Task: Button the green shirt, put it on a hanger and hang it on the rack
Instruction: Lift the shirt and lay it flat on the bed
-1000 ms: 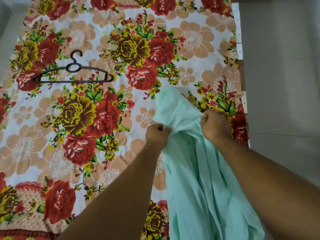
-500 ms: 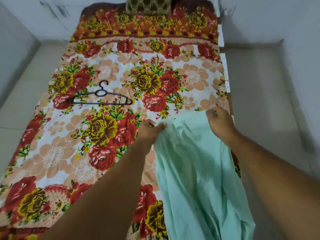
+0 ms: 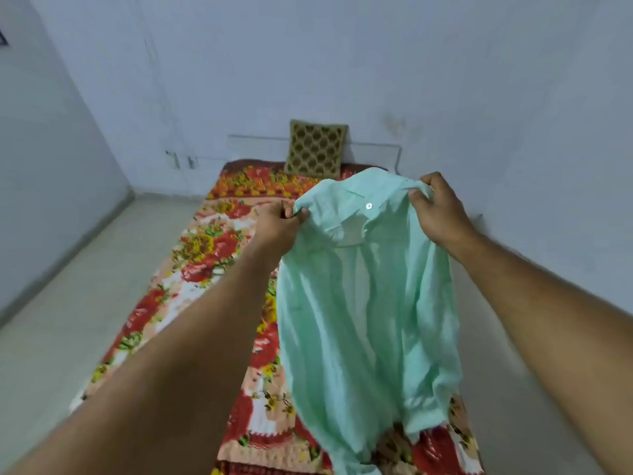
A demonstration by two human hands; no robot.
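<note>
Green shirt [image 3: 363,303], left hand [image 3: 277,228], right hand [image 3: 440,209] pinching shoulders

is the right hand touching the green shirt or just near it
Touching. The head view shows the right hand gripping the green shirt at its shoulder, fingers curled round the bunched fabric.

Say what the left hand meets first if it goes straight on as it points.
The left hand grips the pale green fabric shirt; past that, probably the brown-and-gold patterned square cushion against the wall, though depth is unclear.
</note>
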